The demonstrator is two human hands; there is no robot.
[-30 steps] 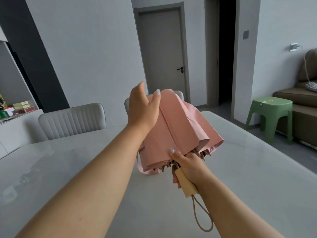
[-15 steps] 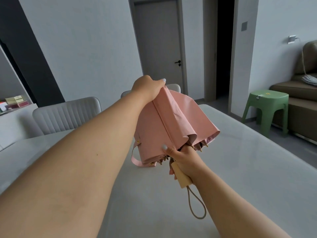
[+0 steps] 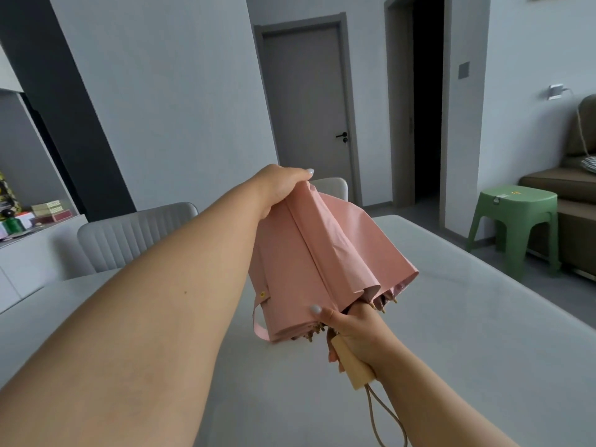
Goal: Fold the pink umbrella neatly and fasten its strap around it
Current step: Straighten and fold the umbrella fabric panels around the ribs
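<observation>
A collapsed pink umbrella (image 3: 325, 262) is held in the air above the table, its tip pointing away from me and its canopy hanging in loose pleats. My left hand (image 3: 280, 187) grips the far top end of the canopy. My right hand (image 3: 351, 330) holds the pale wooden handle (image 3: 353, 366), its thumb pressing the canopy's lower edge. The pink strap (image 3: 259, 312) with a gold snap hangs loose on the left side. A beige wrist loop (image 3: 383, 421) dangles below the handle.
A pale grey table (image 3: 451, 333) spreads under the umbrella. Grey chairs (image 3: 129, 237) stand at its far side. A green stool (image 3: 512, 221) and a brown sofa (image 3: 567, 195) are at the right. A cabinet with boxes (image 3: 38, 214) is at the left.
My left hand has closed over the umbrella's top end and the arm has stretched forward. The pleats on the left side lie flatter. My right hand has stayed on the handle.
</observation>
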